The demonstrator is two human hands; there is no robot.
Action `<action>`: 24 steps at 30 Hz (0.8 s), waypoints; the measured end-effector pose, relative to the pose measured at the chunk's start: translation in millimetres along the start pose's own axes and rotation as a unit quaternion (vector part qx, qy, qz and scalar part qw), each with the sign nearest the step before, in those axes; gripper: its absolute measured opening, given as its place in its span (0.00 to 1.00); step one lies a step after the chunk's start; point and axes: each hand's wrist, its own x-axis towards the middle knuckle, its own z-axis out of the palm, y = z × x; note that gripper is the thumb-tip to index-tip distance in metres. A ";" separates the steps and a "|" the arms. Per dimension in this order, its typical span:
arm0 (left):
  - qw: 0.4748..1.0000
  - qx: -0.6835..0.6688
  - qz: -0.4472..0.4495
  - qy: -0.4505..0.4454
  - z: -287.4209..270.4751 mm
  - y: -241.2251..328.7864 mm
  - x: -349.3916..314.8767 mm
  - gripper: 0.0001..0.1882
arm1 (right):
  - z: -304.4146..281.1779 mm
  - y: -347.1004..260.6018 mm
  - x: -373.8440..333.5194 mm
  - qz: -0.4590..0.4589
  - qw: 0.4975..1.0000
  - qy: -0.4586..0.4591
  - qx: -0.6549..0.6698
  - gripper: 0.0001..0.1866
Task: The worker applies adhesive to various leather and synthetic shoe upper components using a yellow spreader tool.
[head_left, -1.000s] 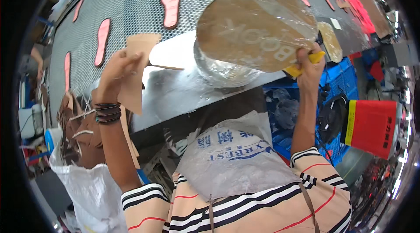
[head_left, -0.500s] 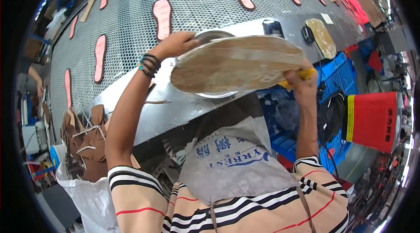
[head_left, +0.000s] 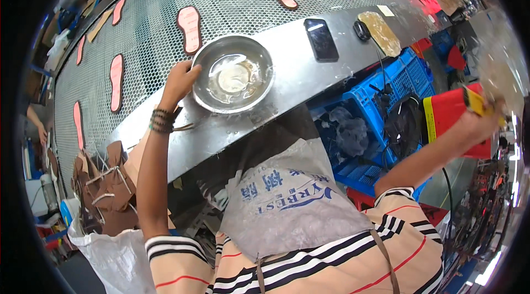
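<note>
A round metal bowl stands on the metal edge of the bench, with a cloudy whitish liquid inside. My left hand grips its left rim, the wrist wearing dark bead bracelets. Far out to the right, my right hand is closed on a board, smeared by motion, with a yellow piece at the grip. Pink insoles with dark edges lie spread over the mesh surface beyond the bowl.
A phone, a dark mouse-like object and a crusted yellowish slab lie right of the bowl. Blue crates and a red box stand at the right. Brown pieces fill a white sack at the left.
My right hand has swung the board from over the bowl out to the far right, uncovering the bowl. My left hand has shifted slightly left and down, now at the bowl's rim.
</note>
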 end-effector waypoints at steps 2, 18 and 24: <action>0.998 -0.055 -0.032 0.004 4.8 -30.9 -3.9 0.18 | 35.2 -5.0 -37.9 0.076 0.996 -0.050 -0.022 0.08; 0.831 -0.438 -0.333 -0.079 10.1 82.5 -121.0 0.21 | 90.3 64.8 -221.8 0.599 0.745 0.000 0.293 0.11; 0.747 -0.560 -0.342 -0.109 19.9 103.7 -130.7 0.18 | 83.8 35.1 -232.4 0.580 0.760 -0.030 0.292 0.14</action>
